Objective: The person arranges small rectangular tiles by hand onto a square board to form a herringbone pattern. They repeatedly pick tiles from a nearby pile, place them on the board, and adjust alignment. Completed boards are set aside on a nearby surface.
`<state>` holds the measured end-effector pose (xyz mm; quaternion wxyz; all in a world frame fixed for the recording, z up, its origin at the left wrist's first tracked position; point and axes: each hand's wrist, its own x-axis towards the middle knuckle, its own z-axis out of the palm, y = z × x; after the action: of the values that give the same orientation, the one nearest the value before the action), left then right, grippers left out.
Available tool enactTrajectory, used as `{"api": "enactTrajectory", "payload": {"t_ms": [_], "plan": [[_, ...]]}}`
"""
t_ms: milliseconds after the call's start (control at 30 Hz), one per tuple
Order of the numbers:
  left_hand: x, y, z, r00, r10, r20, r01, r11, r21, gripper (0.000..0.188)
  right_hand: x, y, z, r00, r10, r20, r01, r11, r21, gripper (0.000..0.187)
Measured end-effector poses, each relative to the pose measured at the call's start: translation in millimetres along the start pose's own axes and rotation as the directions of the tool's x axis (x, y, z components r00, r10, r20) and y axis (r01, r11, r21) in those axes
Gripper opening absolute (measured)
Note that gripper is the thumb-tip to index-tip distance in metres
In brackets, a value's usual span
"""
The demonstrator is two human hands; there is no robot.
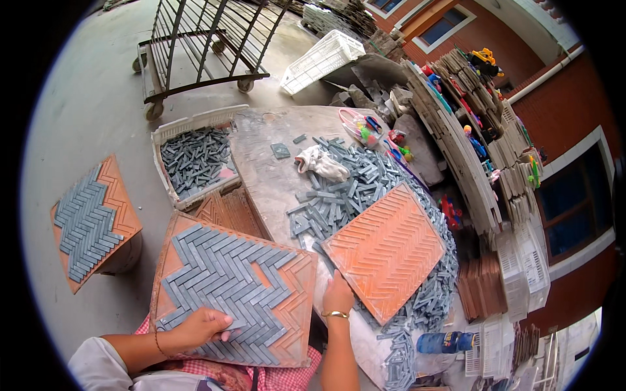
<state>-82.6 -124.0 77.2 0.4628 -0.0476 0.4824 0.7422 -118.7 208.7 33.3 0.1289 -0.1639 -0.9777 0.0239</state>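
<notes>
An orange herringbone mould tray (297, 326) lies tilted over my lap, much of it filled with grey strip tiles (222, 280). My left hand (199, 328) is closed over its lower part, with a small grey strip tile (240, 324) pinched between thumb and fingers. My right hand (338, 296), wearing a gold bangle, is at the table's near edge, beside the lower-left edge of a second orange mould tray (388, 251) whose grooves hold no tiles. Its fingers are curled and partly hidden, so what they grip is unclear. A grey strip sticks out just beyond them.
Loose grey tiles (352, 189) heap across the table (261, 137), with a white glove (323, 163) on them. A crate (160, 153) of tiles stands left of the table. A part-filled tray (124, 215) rests on a stand further left. A blue bottle (443, 342) lies at right.
</notes>
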Motion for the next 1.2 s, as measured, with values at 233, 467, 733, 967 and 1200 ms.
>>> {"api": "enactTrajectory", "payload": {"t_ms": [233,467,733,967,1200], "plan": [[0.8,0.9,13.1,0.995,0.020,0.098,-0.022,0.999,0.023,0.027,7.2,-10.0,-0.4,0.997,0.077,0.012,-0.077,0.997,-0.006,0.023],[16.0,-1.3,22.6,0.990,0.139,0.035,-0.137,0.990,-0.038,0.024,-76.8,-69.8,-77.0,0.848,0.038,0.529,-0.527,0.173,0.832,0.015],[19.6,-19.9,19.7,0.994,0.075,0.077,-0.056,0.972,-0.229,0.025,-133.7,-110.5,-73.0,0.835,-0.001,0.550,-0.550,0.007,0.835,0.019],[21.3,-35.8,21.8,0.981,0.163,0.105,-0.147,0.978,-0.145,0.026,-145.9,-106.5,-68.0,0.829,-0.022,0.559,-0.559,-0.037,0.828,0.019],[18.8,-45.6,20.9,0.978,0.139,0.156,-0.117,0.983,-0.145,0.026,-154.3,-103.1,-65.2,0.795,-0.067,0.602,-0.606,-0.107,0.788,0.015]]}}
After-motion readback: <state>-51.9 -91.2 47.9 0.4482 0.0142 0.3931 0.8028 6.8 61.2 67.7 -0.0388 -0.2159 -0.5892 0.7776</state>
